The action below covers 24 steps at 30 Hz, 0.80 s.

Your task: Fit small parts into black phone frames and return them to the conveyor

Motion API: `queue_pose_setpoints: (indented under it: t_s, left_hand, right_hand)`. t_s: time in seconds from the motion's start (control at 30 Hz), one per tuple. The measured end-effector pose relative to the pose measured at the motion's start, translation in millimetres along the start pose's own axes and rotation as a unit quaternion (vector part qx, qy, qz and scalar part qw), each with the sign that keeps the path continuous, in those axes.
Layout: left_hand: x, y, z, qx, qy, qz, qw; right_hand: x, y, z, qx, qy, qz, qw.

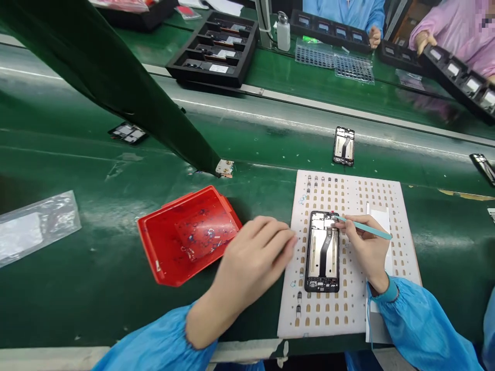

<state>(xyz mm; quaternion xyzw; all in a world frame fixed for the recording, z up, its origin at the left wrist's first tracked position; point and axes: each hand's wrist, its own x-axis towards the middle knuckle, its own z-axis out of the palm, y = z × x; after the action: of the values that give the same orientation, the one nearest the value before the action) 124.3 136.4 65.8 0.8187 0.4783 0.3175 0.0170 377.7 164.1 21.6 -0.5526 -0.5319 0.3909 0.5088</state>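
My right hand (366,250) is closed around a pair of teal tweezers (371,229). Their tip is at the upper right of an opened phone body (324,252) with a black frame, metal plate and dark flex cable. This phone lies upright on a white perforated board (350,304), which carries small dark parts in a few of its slots. My left hand (255,255) hovers between the board and a red bin (154,252), its back toward me. Its fingers are curled together and their tips are hidden, so anything in them cannot be seen.
A dark green post (147,87) slants down from the upper left. Another phone body (344,146) lies behind the board. A plastic bag (42,226) lies at left. Black trays (216,51) stand on the far bench, where a person in pink (460,31) holds another tray.
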Motion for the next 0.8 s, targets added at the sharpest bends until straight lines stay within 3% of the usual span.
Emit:
queue_pose_setpoints:
  t_s: [0.13, 0.23, 0.4, 0.8]
  left_hand:
    - [13.4, 2.3, 36.8, -0.042, -0.061, 0.022, 0.997]
    - [17.9, -1.6, 53.1, -0.053, -0.078, 0.027, 0.995]
    - [22.3, -4.1, 60.6, -0.051, -0.083, 0.021, 0.995]
    - [24.8, 2.5, 70.6, 0.003, -0.091, 0.051, 0.995]
  right_hand:
    - [1.3, 1.1, -0.1, 0.003, -0.004, 0.004, 1.0]
    - [1.7, 2.8, 0.6, 0.007, -0.005, 0.02, 1.0]
    - [1.3, 5.5, 1.1, 0.022, -0.012, 0.045, 0.999]
    - [-1.5, 1.4, 3.1, 0.009, 0.001, 0.03, 1.0]
